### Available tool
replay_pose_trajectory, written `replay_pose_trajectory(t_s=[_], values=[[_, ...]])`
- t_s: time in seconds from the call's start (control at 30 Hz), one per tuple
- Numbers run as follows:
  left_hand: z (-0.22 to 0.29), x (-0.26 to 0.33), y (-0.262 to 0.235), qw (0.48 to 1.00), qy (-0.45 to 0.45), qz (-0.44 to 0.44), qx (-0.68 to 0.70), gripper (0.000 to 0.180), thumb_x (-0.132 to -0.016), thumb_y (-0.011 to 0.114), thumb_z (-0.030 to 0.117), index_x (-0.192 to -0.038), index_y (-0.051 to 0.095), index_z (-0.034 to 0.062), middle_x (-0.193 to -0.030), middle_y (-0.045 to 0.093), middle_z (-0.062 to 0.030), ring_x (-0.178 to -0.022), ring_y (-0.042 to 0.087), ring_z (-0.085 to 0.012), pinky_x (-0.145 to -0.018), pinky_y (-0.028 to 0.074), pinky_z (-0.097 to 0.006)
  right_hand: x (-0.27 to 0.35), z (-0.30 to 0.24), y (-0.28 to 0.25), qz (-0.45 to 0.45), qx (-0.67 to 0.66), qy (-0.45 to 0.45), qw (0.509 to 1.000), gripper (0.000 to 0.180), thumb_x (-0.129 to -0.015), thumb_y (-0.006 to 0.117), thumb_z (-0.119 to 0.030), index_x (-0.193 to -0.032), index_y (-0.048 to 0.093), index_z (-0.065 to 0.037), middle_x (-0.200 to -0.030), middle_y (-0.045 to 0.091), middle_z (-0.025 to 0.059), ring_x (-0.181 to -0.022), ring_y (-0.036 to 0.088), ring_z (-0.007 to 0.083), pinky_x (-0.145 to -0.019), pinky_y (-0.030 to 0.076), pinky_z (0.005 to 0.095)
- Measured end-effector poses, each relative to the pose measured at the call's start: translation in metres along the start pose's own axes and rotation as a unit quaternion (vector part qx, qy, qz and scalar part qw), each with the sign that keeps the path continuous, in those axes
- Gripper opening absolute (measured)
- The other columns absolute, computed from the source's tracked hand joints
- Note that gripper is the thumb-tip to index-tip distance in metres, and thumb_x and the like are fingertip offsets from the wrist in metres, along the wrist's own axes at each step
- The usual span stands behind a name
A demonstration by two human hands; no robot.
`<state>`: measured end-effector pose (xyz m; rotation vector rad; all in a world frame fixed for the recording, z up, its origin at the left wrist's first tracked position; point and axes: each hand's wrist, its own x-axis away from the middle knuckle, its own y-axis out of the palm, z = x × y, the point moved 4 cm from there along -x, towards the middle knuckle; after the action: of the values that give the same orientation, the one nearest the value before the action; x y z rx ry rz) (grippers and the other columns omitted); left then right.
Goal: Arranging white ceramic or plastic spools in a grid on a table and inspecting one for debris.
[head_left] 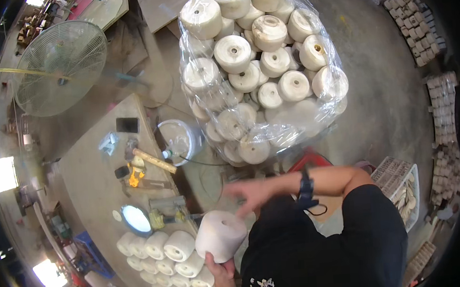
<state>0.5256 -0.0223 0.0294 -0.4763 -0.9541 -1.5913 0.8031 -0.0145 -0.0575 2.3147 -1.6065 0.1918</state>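
Observation:
My left hand [219, 268] grips a cream yarn cone [220, 235] from below, holding it just in front of my chest. My right hand [250, 194] hovers blurred above and to the right of that cone, fingers spread, holding nothing; a black band sits on its wrist. Beside the held cone, rows of similar cream cones [166, 257] lie on the workbench [91, 180]. Ahead stands a large clear plastic bag [259, 72] stuffed with several more yarn cones.
On the workbench lie a hammer [154, 160], a dark phone [127, 125], a round mirror-like disc [136, 219] and small tools. A white bucket [179, 139] stands by the bench. A pedestal fan [59, 67] is at far left. A white crate [398, 182] sits at right.

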Motion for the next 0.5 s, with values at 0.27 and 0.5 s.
replay_pose_trajectory(t_s=[0.27,0.5], values=[[-0.016,0.025,-0.064,0.987,0.045,0.145,-0.061,0.075,-0.088,0.07,0.011,-0.149,0.027,0.0101,-0.141,0.047,-0.0145,-0.129,0.048,-0.0324,-0.107,0.042,-0.049,0.129,0.091,-0.301,0.588,0.52,0.241,0.57,0.101,-0.057,0.088,-0.04,-0.138,0.044,0.0,-0.131,0.051,0.0247,-0.127,0.044,0.0416,-0.108,0.035,0.0512],[-0.039,0.063,-0.104,0.947,0.058,0.31,-0.051,0.082,-0.082,0.08,0.014,-0.145,0.028,0.0051,-0.131,0.054,-0.0157,-0.117,0.057,-0.0288,-0.097,0.051,-0.044,0.144,0.149,-0.324,0.445,0.507,0.413,0.612,0.121,-0.066,0.075,-0.067,-0.154,0.023,-0.001,-0.156,0.03,0.0231,-0.148,0.021,0.0391,-0.121,0.016,0.0485]])
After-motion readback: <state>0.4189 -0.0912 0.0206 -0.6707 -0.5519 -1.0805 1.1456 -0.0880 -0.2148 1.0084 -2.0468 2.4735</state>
